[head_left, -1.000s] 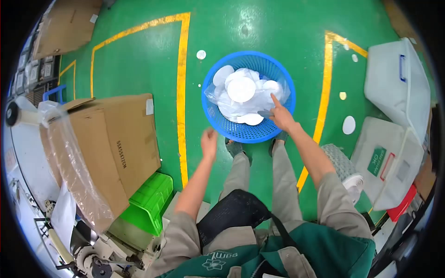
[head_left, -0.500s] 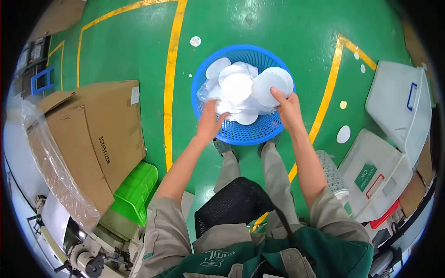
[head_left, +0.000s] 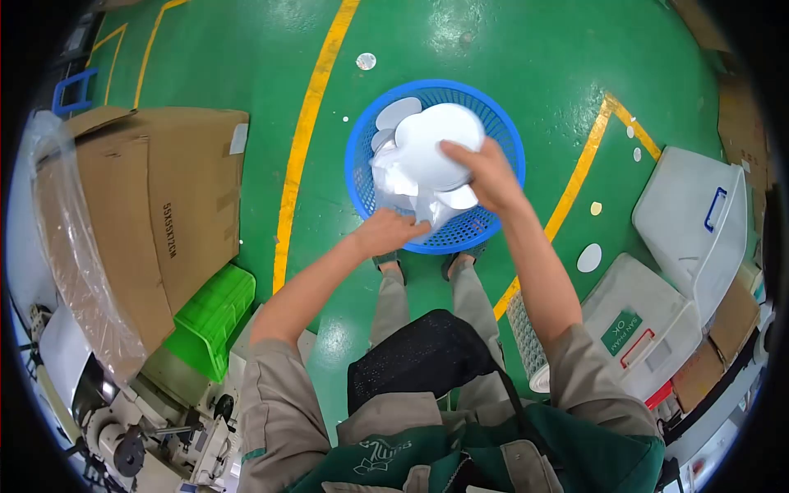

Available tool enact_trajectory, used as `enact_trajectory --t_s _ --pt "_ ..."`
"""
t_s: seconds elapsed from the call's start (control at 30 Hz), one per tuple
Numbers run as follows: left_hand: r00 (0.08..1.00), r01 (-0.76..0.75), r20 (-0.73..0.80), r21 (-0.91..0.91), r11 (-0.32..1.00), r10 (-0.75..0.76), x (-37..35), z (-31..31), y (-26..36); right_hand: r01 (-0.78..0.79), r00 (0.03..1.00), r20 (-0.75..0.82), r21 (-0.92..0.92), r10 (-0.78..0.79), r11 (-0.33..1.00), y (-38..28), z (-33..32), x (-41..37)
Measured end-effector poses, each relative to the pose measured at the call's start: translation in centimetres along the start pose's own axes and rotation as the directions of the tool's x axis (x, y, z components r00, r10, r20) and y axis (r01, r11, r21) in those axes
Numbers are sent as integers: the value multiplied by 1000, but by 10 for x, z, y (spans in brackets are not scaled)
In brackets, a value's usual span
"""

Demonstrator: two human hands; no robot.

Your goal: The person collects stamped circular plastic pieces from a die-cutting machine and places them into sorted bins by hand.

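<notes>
A round blue plastic basket (head_left: 352,160) stands on the floor in front of my feet. White round discs (head_left: 399,112) and a crumpled clear plastic bag (head_left: 396,182) lie inside it. My right hand (head_left: 486,177) grips a stack of white discs (head_left: 440,140) over the basket, thumb on top and fingers underneath. At the near left rim, my left hand (head_left: 390,232) has its fingers closed on the edge of the plastic bag. The stack hides part of the basket's contents.
To the left are a large cardboard box (head_left: 193,181) and a green crate (head_left: 215,316). Pale plastic bins (head_left: 690,222) stand at the right. Loose white discs (head_left: 589,258) lie on the green floor, marked with yellow lines (head_left: 308,123). A machine (head_left: 123,444) is at lower left.
My right hand has brought the disc stack leftward over the basket's middle. The left hand has shifted slightly down and right, closing on the bag. The view has turned a little.
</notes>
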State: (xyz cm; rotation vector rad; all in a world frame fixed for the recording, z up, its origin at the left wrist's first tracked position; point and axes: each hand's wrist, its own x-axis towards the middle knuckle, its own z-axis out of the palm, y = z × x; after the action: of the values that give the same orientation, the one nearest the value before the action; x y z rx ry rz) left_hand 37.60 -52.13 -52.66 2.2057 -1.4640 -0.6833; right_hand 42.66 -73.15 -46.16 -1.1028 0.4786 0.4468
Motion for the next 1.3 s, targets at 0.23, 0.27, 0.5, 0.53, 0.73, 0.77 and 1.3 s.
enact_trajectory --t_s 0.23,0.27,0.5,0.53,0.73,0.77,1.3 --pt "987 -100 -106 160 982 117 -13 -87 53 399 739 333 -917 586 18 73 39 11" --pt "981 -99 -150 180 979 127 -12 -106 63 467 762 378 -883 525 -42 90 31 2" --pt "889 -298 -300 193 935 345 -9 -137 148 22 917 -30 -992 398 -124 96 -27 -46" --pt "913 -269 -275 149 952 301 -12 -132 156 174 972 160 -982 172 -68 93 -38 -57" --pt "858 285 -370 -237 929 -357 -117 -123 197 -75 930 -178 -948 320 -311 31 -23 -127" --pt "774 390 -370 -361 847 -514 -144 -139 206 -37 922 -143 -958 361 -285 25 -28 -139" --pt "-674 -569 -113 -551 611 -730 -648 -430 101 690 717 690 -682 -99 243 -94 518 -168"
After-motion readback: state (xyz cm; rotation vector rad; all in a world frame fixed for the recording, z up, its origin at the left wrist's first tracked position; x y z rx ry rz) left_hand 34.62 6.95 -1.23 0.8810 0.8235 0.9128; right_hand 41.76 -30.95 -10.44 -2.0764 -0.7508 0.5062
